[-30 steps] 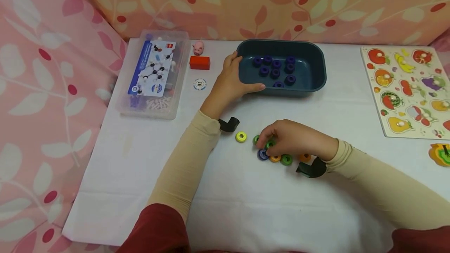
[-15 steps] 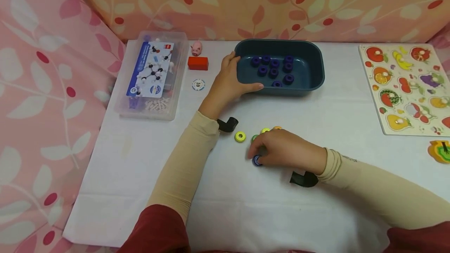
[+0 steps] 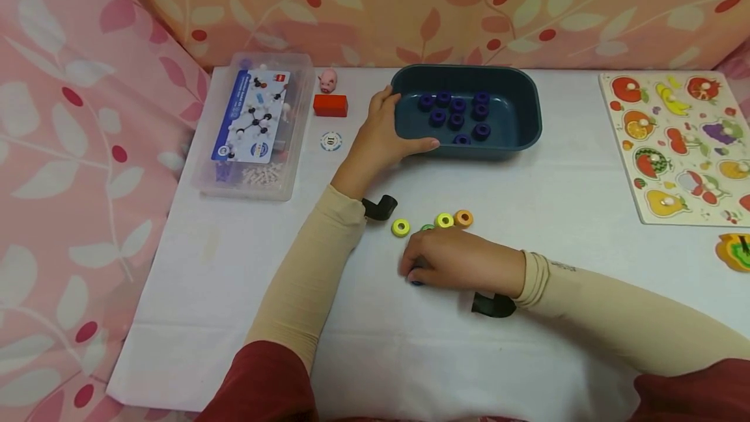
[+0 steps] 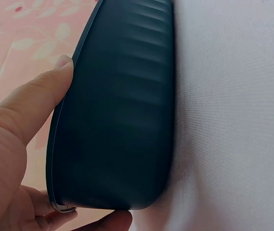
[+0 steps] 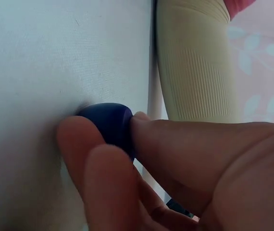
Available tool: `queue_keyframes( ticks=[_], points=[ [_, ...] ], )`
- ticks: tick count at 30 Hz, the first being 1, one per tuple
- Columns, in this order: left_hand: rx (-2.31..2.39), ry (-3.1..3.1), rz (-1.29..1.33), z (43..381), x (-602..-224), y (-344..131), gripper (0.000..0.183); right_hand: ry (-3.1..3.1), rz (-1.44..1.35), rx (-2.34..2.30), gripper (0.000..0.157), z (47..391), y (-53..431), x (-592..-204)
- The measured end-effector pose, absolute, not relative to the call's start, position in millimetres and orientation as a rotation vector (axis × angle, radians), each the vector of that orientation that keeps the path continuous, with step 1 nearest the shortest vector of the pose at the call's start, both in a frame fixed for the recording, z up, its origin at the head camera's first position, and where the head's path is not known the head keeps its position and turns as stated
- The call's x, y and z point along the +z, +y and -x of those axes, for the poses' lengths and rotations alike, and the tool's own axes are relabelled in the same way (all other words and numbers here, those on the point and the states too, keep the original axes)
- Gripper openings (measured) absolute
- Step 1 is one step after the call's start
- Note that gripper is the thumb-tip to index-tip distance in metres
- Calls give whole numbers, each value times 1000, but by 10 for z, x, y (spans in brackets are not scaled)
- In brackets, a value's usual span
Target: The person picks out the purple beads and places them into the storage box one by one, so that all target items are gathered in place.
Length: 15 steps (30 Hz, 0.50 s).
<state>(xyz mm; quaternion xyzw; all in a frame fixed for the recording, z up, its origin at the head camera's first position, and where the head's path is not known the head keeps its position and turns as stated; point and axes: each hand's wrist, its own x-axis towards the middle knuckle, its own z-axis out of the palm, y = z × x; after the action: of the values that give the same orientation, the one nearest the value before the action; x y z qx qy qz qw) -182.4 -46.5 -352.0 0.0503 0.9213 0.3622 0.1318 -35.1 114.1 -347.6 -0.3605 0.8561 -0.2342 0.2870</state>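
Note:
My left hand [image 3: 383,135] holds the left end of a dark teal plastic tub [image 3: 518,129]. In the left wrist view its thumb [image 4: 48,89] lies along the rim, and other fingers wrap the end wall. Several dark blue ring-shaped beads [image 3: 482,131] lie inside the tub. At the middle of the table, my right hand [image 3: 459,259] pinches a blue bead [image 5: 109,118] between thumb and fingers, close against the white cloth. Just beyond this hand are two yellow beads [image 3: 439,221], an orange bead [image 3: 459,219] and a partly hidden green bead [image 3: 427,227].
Left on the table is a clear plastic case [image 3: 287,168] with a molecule-set card. Near it are a pink pig figure [image 3: 328,80], a red block [image 3: 331,106] and a round chip [image 3: 331,141]. A fruit puzzle board [image 3: 674,161] and a fruit-shaped piece [image 3: 735,253] lie right.
My right hand has drawn the blue bead left and toward me, away from the other beads. An orange and a yellow bead beyond it now show. My left hand stays on the tub.

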Motion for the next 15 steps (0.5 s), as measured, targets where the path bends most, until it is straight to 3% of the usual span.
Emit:
queue_keyframes(
  ticks=[10,15],
  points=[
    [1047,2676,-153,1832,-3525,-469,119,2245,976,-680,8,373,1191,-3478],
    [1047,2674,-161,1834,-3530,-477,121,2245,904,-746,8,597,1333,-3184]
  ],
)
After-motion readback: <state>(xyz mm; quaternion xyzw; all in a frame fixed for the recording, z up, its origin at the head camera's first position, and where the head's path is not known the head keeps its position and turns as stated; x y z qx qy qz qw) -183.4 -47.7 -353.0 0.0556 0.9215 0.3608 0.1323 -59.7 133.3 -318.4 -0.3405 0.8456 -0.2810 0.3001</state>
